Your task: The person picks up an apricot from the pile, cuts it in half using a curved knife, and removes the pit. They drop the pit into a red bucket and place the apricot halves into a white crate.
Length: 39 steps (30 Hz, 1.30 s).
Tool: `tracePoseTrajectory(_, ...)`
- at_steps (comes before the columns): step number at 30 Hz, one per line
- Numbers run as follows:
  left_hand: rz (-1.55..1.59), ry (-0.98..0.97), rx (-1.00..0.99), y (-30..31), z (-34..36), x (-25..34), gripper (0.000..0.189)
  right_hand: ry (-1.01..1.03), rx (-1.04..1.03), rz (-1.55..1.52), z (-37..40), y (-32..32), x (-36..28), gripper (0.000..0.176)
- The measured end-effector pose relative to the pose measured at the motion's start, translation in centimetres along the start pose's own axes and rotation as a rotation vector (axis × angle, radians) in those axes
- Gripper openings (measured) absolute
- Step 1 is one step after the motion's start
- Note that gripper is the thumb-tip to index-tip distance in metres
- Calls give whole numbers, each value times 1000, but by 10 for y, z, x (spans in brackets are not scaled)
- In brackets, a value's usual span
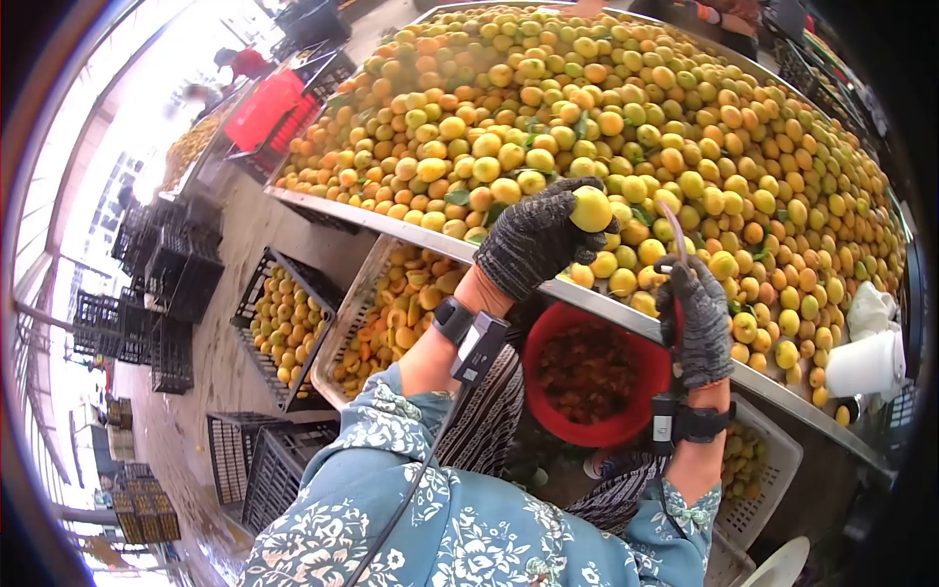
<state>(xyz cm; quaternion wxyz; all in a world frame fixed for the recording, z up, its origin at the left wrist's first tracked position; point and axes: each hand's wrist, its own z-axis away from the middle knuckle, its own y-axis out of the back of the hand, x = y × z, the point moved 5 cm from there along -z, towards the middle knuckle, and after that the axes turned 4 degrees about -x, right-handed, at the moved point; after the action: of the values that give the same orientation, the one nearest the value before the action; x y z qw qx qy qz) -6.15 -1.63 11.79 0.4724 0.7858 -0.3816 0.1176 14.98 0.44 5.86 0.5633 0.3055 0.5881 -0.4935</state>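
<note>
My left hand (536, 235), in a dark grey knitted glove, is closed round a yellow apricot (591, 209) and holds it above the front edge of the fruit table. To its right, my gloved right hand (698, 318) grips a knife with a thin curved blade (673, 227) pointing up. The blade is apart from the held fruit. Behind both hands lies a large heap of yellow and orange apricots (685, 127), with a few green leaves among them. Below, between my arms, a red bucket (548, 428) holds brown pieces that look like pits.
A metal rim (430, 232) edges the table. Left of my legs are a pale crate (333, 357) of cut fruit and a black crate (256, 256) of fruit. A white bucket (866, 367) stands at right. Stacked black crates (186, 259) and other people are farther off.
</note>
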Motion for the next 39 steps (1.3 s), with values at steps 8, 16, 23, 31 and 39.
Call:
tracePoseTrajectory(8,1489,515,-93,-73,-4,-8,56,119,70,64,15,-17,-4,21)
tracePoseTrajectory(16,1306,343,-184,-71,-8,-3,52,199,93,342,22,-16,-5,23)
tracePoseTrajectory(23,1488,428,-194,-69,-4,-1,58,465,200,613,25,-32,-17,22)
tracePoseTrajectory(31,1496,446,-150,-85,2,4,49,394,174,556,14,-37,7,31)
tracePoseTrajectory(39,1133,384,-125,-92,-4,-2,37,267,197,502,1,-22,7,28)
